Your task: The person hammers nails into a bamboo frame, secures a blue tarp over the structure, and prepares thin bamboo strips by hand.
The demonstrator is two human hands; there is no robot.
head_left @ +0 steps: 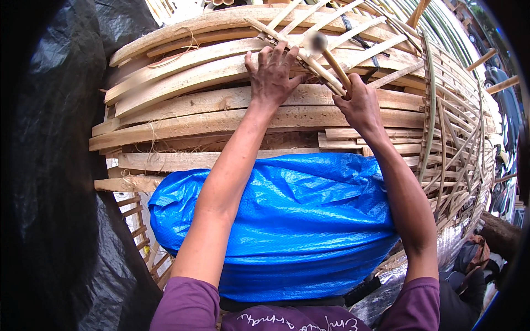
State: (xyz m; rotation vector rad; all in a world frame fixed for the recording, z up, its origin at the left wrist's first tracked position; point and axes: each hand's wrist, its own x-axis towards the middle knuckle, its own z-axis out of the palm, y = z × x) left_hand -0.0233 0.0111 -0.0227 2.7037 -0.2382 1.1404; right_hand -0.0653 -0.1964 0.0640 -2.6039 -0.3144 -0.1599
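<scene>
A bamboo lattice of pale split strips lies over stacked planks, its double edge strip slanting between my hands. My left hand rests on this edge, fingers bent over the strip and thumb spread to the side. In my right hand is a wooden-handled hammer, gripped low on the handle beside the lattice's near corner. The hammer's rounded head is blurred, above the strips. Both forearms reach forward over a blue tarp.
Long sawn planks are stacked across the front. Black plastic sheeting hangs at left. More bamboo lattices stand at right, with poles jutting out. Bags and cloth lie at lower right.
</scene>
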